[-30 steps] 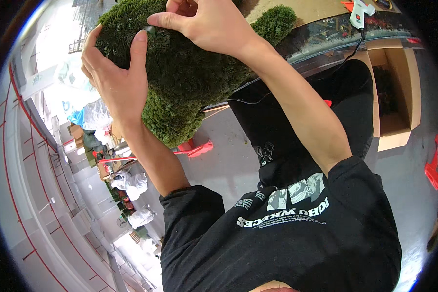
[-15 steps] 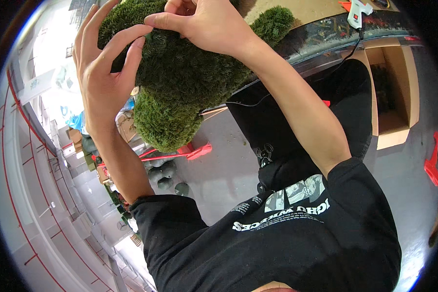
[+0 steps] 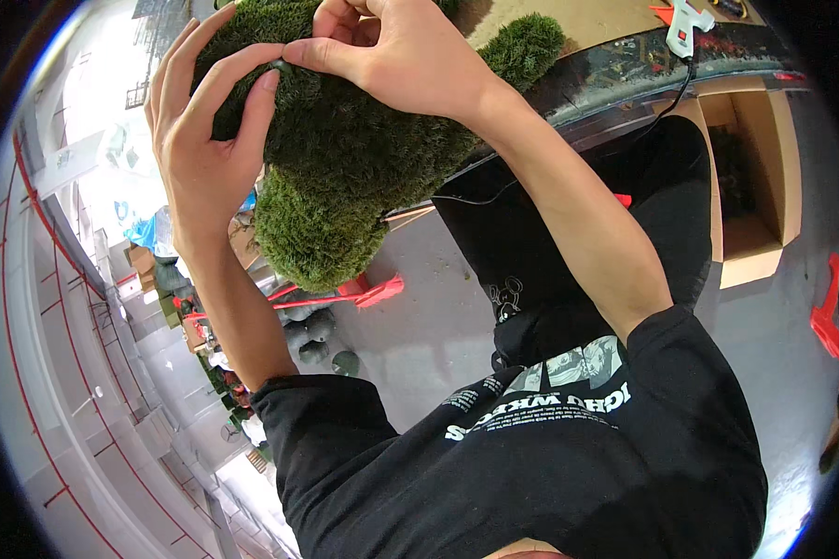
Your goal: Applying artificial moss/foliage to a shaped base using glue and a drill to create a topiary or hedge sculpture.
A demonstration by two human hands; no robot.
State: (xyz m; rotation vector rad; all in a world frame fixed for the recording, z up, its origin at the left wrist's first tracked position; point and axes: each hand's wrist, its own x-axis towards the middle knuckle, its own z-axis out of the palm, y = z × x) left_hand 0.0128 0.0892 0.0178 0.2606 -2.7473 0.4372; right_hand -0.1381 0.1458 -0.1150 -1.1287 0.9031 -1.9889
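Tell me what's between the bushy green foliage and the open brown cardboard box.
In the head view, mainly the person's bare right forearm and black cloth.

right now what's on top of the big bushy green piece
Over the bushy green piece are the left hand and right hand, fingertips close together by a small pale bit, too small to identify. Foliage behind both hands is covered.

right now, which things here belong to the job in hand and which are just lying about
Likely in the job:
green foliage at the left hand and right hand
perhaps white glue gun, unheld

Likely lying about:
red broom-like thing
dark rounded objects
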